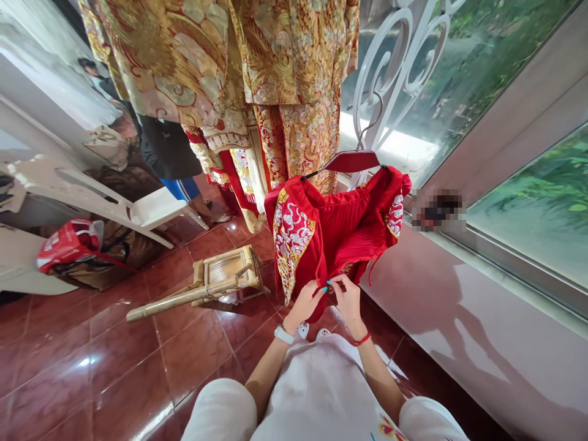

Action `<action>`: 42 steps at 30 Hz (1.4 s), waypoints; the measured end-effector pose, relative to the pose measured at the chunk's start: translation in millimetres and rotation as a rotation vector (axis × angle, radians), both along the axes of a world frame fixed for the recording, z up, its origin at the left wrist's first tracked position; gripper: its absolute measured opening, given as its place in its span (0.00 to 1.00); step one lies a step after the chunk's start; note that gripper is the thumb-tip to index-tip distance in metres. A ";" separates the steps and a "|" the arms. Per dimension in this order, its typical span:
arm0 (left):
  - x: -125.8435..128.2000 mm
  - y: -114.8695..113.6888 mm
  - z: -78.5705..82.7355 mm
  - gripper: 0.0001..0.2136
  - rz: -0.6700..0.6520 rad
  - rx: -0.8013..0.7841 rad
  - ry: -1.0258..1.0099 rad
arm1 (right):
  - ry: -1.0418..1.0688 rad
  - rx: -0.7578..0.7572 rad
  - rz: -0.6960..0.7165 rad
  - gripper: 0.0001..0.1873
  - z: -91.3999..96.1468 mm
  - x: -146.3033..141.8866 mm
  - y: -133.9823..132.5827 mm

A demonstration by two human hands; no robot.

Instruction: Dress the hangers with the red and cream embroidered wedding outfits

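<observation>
Both hands pinch the lower hem of a red embroidered garment (337,229) — left hand (307,301) and right hand (348,300) side by side. Above the grip, it hangs from a hanger (351,160) — gold robes (229,61) behind.

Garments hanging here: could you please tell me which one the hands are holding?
The red garment on the red hanger; both the left hand and right hand pinch its hem. The gold-embroidered robes behind hang untouched.
</observation>
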State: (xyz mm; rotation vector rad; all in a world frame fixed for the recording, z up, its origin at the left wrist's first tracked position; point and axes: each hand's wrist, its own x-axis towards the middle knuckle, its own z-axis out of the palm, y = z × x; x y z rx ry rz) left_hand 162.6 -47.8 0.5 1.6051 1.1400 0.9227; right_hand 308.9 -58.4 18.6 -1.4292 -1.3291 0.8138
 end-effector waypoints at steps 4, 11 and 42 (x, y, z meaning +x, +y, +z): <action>2.2 0.5 -0.1 0.13 0.054 -0.001 -0.055 | -0.058 0.081 0.043 0.11 19.3 6.1 13.4; -17.6 -7.1 -3.2 0.13 0.228 -0.025 0.029 | -0.235 0.335 -0.062 0.14 91.3 18.9 55.4; -13.4 16.6 93.4 0.16 0.306 0.308 0.437 | -0.269 0.676 -0.080 0.10 142.3 0.8 104.8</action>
